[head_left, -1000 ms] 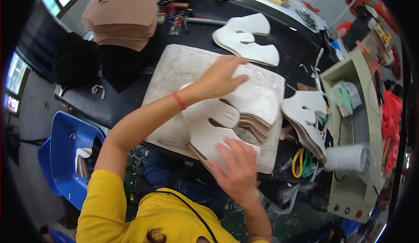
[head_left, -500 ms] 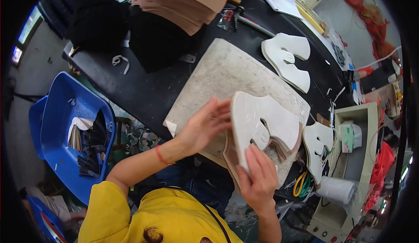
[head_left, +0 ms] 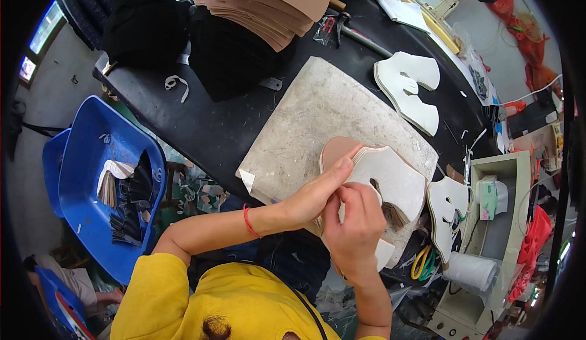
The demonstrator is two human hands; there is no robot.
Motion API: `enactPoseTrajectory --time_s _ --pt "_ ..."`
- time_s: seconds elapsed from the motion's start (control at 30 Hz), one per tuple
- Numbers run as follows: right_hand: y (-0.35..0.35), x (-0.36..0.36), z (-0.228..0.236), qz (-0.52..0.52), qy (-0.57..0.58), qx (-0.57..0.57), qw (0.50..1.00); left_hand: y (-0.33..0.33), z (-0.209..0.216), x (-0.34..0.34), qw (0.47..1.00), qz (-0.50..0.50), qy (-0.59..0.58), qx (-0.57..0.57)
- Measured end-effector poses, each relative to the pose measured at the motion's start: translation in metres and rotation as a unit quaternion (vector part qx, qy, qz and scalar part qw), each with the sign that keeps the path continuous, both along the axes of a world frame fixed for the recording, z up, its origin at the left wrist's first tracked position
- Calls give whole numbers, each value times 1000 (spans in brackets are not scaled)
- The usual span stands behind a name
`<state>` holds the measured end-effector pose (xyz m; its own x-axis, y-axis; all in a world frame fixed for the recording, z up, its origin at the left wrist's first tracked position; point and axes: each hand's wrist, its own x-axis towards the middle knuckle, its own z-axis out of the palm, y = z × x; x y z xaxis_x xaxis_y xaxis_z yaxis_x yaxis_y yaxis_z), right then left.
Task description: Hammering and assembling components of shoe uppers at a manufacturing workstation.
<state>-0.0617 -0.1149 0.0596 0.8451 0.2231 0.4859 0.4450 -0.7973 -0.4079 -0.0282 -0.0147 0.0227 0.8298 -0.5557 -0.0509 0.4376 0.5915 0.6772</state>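
A stack of white, curved cut pieces (head_left: 397, 172) with a slot in the middle lies tilted over the pale cutting board (head_left: 287, 126). Tan pieces (head_left: 339, 152) show under its far left end. My left hand (head_left: 314, 198) is at the stack's left edge, thumb along the rim and the other fingers mostly hidden, closed on it. Close beside it, my right hand (head_left: 355, 227) lies over the near left part of the stack with fingers curled in a pinch. The thing between those fingertips is hidden.
More white pieces lie at the board's far right (head_left: 409, 90) and near right (head_left: 445, 209). Tan sheets (head_left: 268, 10) sit on black material at the back. A hammer (head_left: 366, 41) rests behind the board. A blue bin (head_left: 85, 187) stands left, a machine housing (head_left: 513, 218) right.
My left hand has moved right, from open beside the stack to its edge. My right hand has shifted up and curled its fingers. The stack has turned, uncovering tan pieces.
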Motion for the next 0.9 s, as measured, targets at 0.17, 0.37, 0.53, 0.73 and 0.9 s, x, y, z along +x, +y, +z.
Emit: enactPoseTrajectory --time_s 0.17,0.37,0.53,0.73,0.9 --pt "-15 -2 -6 40 74 84 993 2 6 -5 997 -5 64 -49" --pt "-8 -6 -22 -25 3 34 999 -2 0 -14 986 32 -96 129" --pt "-15 -7 -37 -137 123 270 945 -5 -10 -9 996 59 -18 57" --pt "-17 -27 -43 -110 63 324 938 6 -8 -1 982 43 -132 126" --pt "-16 -19 -37 -128 60 227 964 11 -5 0 930 26 -256 262"
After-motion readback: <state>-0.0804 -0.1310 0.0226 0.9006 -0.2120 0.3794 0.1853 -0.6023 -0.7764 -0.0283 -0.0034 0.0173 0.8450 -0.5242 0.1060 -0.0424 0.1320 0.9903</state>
